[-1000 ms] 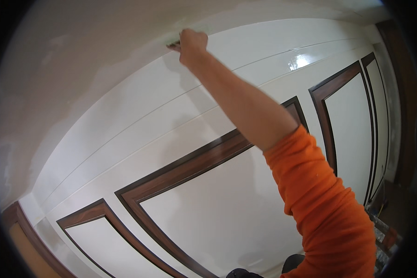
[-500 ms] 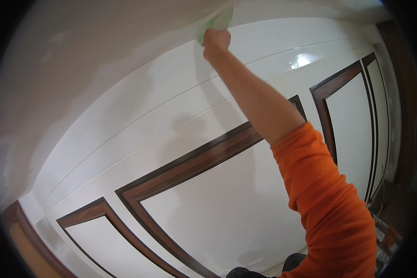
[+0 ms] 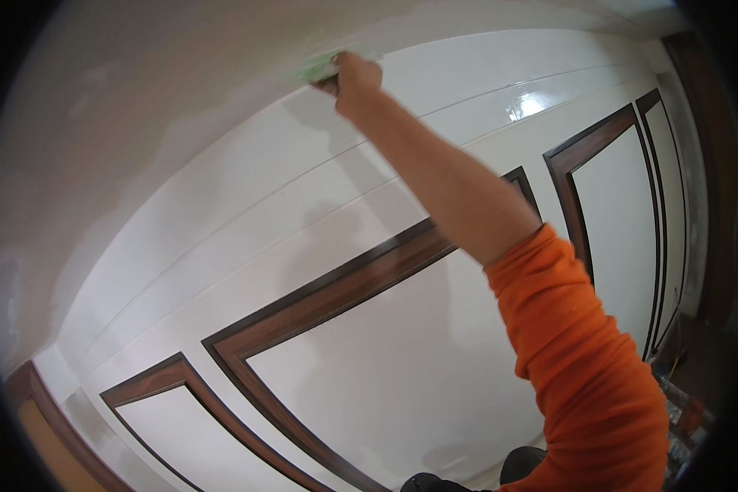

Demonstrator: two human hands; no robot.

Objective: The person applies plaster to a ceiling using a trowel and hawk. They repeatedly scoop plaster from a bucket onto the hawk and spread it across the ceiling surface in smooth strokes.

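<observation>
My right hand is raised high, its fingers closed round a flat, pale green trowel-like tool. Motion smears the tool, so its exact kind is unclear. It lies against or just under the white ceiling, close to where the ceiling meets the panelled wall. Patchy, uneven tones mark the ceiling's surface. My bare forearm comes up from an orange sleeve pushed to the elbow. No part of my left hand shows.
Dark brown wooden frames border white panels on the wall. A brown door frame stands at lower left, another dark upright at far right. Indistinct items lie at lower right. Two dark rounded shapes show at the bottom edge.
My right hand and the green tool have moved left and slightly down along the ceiling edge. The tool now appears flatter. The grip stays closed.
</observation>
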